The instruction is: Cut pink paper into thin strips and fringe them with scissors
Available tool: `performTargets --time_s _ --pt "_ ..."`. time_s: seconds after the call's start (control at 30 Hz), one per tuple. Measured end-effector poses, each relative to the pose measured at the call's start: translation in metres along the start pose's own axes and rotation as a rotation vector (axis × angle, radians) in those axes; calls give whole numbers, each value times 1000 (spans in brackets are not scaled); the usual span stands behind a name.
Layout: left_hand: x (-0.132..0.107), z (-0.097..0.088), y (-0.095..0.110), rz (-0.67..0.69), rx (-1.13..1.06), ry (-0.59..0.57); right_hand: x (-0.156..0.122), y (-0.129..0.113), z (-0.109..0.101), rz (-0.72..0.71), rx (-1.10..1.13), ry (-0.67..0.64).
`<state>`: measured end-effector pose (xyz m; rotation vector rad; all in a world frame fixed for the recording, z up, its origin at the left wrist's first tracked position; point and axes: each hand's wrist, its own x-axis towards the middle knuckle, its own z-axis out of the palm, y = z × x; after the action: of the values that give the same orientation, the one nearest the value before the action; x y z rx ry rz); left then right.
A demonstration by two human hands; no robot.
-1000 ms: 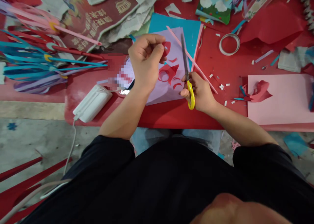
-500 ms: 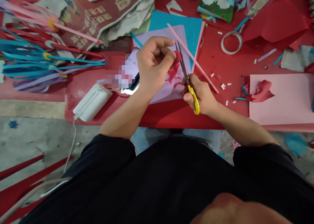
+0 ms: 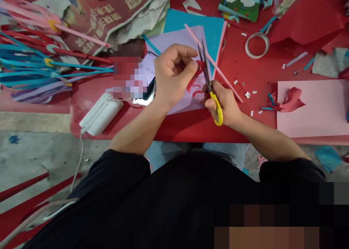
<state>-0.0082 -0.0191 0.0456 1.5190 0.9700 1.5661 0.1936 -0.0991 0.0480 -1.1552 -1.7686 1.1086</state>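
My left hand (image 3: 173, 74) pinches a small red paper piece (image 3: 201, 65) between thumb and fingers, above a lilac sheet (image 3: 177, 45). My right hand (image 3: 223, 103) grips yellow-handled scissors (image 3: 208, 80), whose blades are slightly apart and meet the red piece. Red paper offcuts (image 3: 194, 89) lie on the lilac sheet just under the hands. A blue sheet (image 3: 196, 23) lies beneath the lilac one.
The red table (image 3: 191, 127) is littered with scraps. A tape ring (image 3: 256, 45) sits at the back right, a pink sheet (image 3: 313, 111) with red offcuts on the right, a white charger (image 3: 101, 113) and a phone (image 3: 147, 78) on the left, and coloured paper strips (image 3: 35, 67) far left.
My left hand brought the red piece down and to the right, toward the scissors. The scissors' blades parted and now meet the piece. My right hand shifted slightly right.
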Motion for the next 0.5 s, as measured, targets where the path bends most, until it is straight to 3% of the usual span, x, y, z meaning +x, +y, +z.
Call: performTargets --time_s 0.27,0.5 --pt "0 3 -8 36 -34 14 0 -3 -1 -15 8 27" --pt "-2 3 -3 36 -44 13 2 -4 -1 -37 -14 52"
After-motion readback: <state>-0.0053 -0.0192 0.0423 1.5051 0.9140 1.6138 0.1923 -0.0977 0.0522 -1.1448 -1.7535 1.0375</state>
